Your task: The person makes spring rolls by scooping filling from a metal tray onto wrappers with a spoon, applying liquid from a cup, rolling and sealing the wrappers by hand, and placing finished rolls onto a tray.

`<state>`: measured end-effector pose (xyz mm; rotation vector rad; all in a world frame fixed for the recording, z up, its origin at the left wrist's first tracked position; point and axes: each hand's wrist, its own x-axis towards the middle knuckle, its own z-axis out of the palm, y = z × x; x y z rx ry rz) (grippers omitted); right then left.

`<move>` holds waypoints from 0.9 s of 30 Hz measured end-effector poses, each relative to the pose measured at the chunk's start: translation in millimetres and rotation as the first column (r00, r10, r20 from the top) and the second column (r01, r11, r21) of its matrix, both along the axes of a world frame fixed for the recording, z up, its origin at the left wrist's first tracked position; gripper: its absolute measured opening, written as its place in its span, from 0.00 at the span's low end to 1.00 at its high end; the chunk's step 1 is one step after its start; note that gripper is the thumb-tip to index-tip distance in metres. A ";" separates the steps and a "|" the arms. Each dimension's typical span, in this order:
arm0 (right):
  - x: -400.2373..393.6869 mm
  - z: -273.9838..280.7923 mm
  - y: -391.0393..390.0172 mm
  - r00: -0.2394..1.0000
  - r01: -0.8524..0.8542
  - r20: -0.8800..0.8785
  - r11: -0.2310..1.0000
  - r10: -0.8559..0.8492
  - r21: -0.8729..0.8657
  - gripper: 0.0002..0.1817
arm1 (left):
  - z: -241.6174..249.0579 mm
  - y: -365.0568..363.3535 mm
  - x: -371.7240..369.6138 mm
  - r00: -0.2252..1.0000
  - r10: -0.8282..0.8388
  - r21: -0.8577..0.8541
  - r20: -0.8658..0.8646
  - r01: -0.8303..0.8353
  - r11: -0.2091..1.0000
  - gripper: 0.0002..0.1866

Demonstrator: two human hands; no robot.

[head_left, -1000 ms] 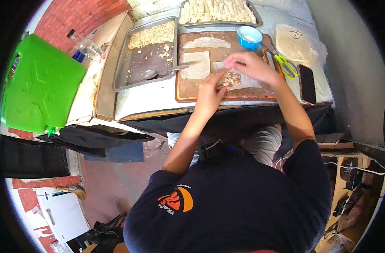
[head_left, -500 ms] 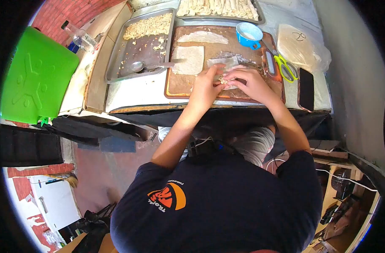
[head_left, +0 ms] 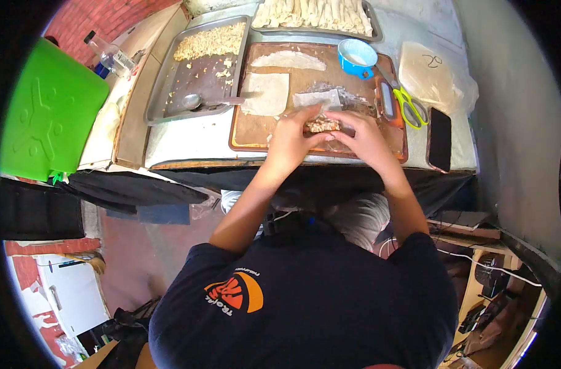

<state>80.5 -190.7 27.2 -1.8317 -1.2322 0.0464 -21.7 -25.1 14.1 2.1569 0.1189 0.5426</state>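
My left hand and my right hand meet on the wooden board, both gripping a thin wrapper sheet folded around a filling of chopped pieces. The far flap of that wrapper lies flat beyond my fingers. A second empty wrapper rests on the board to the left, and a third wrapper lies at the board's far edge.
A metal tray with chopped filling and a spoon sits left of the board. A tray of finished rolls is at the back. A blue cup, green scissors, a phone and bagged wrappers lie right.
My right hand came down from the wrapper's far side to the filling. Both hands have now closed the wrapper's near edge up around it.
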 end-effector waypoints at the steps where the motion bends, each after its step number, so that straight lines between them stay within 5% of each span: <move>1: 0.4 -3.5 0.6 1.000 0.006 0.002 1.000 -0.006 0.022 0.17 | -2.1 -1.3 2.9 1.000 0.015 0.070 0.024 -0.017 0.997 0.23; 7: 1.1 -5.5 -3.5 0.992 0.047 -0.112 0.998 -0.050 -0.030 0.12 | -11.3 -5.4 3.2 0.988 0.030 0.148 0.151 -0.053 0.988 0.16; 10: 9.1 -12.8 -1.3 0.940 0.004 -0.337 0.983 0.059 0.182 0.10 | -10.4 -6.0 1.2 0.993 0.034 0.134 0.114 -0.049 0.990 0.17; 13: -0.3 -1.2 -1.6 0.986 0.113 -0.124 0.993 -0.110 0.020 0.09 | -9.6 -1.0 0.9 0.999 0.015 0.111 0.038 -0.019 0.994 0.17; 16: 0.4 -6.6 0.2 0.992 0.118 -0.051 0.993 -0.116 0.030 0.08 | -0.1 -1.0 -3.5 0.993 0.031 -0.181 0.118 -0.009 0.983 0.17; 20: 0.8 -5.7 -2.0 0.977 0.126 -0.168 0.992 -0.128 -0.022 0.12 | -16.4 3.1 -1.5 0.992 0.012 -0.174 0.122 0.010 0.985 0.13; 23: 0.5 -3.8 1.8 0.987 0.079 -0.150 0.990 -0.061 0.115 0.13 | -6.2 -0.6 -4.7 0.997 0.062 -0.089 -0.049 -0.066 0.994 0.10; 27: 0.6 -12.3 6.5 0.996 0.081 -0.038 0.997 -0.080 0.010 0.14 | -13.6 -2.7 -4.5 0.993 0.090 -0.057 0.081 -0.085 0.995 0.11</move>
